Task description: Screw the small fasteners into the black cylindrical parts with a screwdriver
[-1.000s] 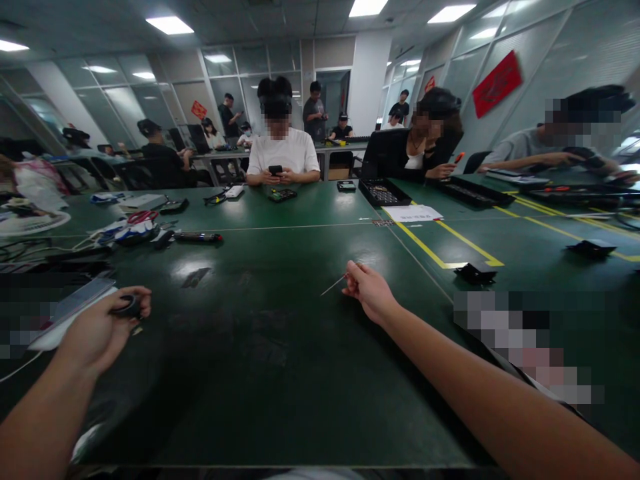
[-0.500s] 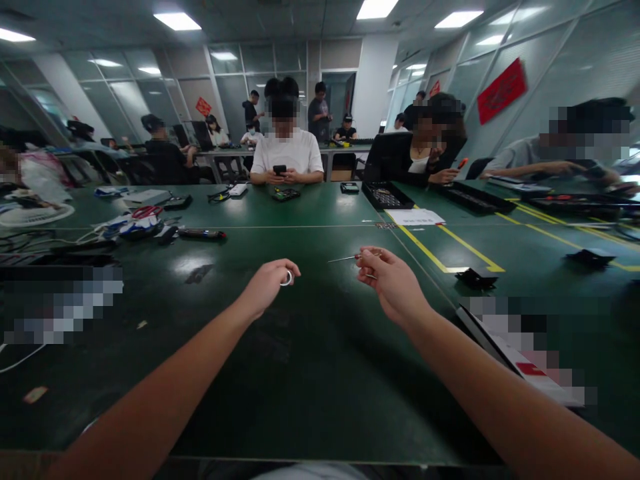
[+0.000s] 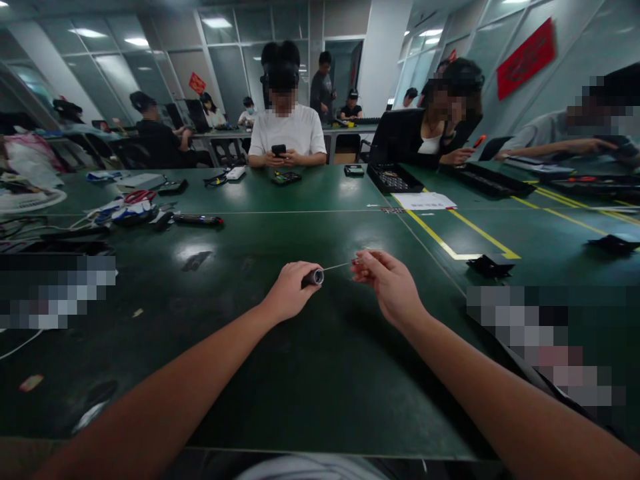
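Observation:
My left hand (image 3: 290, 292) is closed around a short dark cylinder (image 3: 316, 276), whose round, silver-rimmed end faces me. Opposite it, my right hand (image 3: 389, 283) pinches a slim screwdriver (image 3: 336, 267) by its handle, which the fingers mostly cover. The thin metal shaft points left, and its tip reaches the upper edge of the cylinder's end. Whether the tip touches the cylinder or only passes close to it, I cannot tell. Both hands are held above the green table (image 3: 300, 387).
A dark pen-like tool (image 3: 199, 220) lies left, near a cluttered pile with red-handled pliers (image 3: 140, 197). Black parts trays (image 3: 395, 179) stand at back right, beside a white paper (image 3: 425, 201). A small black part (image 3: 491, 265) lies right. A person in white (image 3: 287, 137) sits opposite.
My left hand has moved right and turned, bringing the cylinder's end into clearer view. The gap to the screwdriver tip has closed. The camera view has tilted down slightly.

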`<state>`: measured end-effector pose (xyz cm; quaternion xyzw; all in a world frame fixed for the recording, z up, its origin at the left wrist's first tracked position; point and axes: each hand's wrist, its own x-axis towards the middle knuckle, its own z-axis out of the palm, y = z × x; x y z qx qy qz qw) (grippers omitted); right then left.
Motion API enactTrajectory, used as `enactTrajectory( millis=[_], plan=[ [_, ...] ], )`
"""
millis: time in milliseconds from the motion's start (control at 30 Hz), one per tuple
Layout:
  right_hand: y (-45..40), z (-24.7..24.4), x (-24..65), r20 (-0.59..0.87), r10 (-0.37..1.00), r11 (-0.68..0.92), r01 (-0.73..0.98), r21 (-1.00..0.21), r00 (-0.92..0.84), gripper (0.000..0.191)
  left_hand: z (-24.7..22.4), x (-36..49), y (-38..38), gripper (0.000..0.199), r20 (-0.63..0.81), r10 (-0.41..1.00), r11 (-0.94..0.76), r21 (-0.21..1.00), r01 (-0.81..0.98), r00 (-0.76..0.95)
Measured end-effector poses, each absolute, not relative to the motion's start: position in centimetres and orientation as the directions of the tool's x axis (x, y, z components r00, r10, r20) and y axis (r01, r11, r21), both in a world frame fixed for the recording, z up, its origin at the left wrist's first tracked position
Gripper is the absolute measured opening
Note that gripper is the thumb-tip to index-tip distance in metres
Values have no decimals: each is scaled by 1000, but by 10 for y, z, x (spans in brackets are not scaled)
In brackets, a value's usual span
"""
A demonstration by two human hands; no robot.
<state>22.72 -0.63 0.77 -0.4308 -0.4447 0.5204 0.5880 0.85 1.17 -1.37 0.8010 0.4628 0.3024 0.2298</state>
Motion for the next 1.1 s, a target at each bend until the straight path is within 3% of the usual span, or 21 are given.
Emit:
enactTrajectory(
  millis=[167,333,600,833,933,1100],
  plan=[
    [-10,5,225,160,985,164,-71,-984,64,28,-14,7,11,34,293,882,-464,679,568,370],
    [-8,2,226,203,978,205,-30,-978,50,28,-14,7,11,38,262,908,-412,703,580,328],
    [-14,5,228,309,943,319,73,-945,-123,26,-18,6,13,37,271,909,-412,702,581,318],
    [-24,13,223,371,928,336,360,-870,33,50,-16,6,11,33,274,894,-444,654,612,355],
    [-27,15,224,389,921,333,463,-822,27,41,-17,6,11,35,279,895,-443,652,615,350],
    [-28,13,225,415,910,372,475,-797,-15,30,-19,5,12,37,284,897,-441,650,620,339]
  ],
)
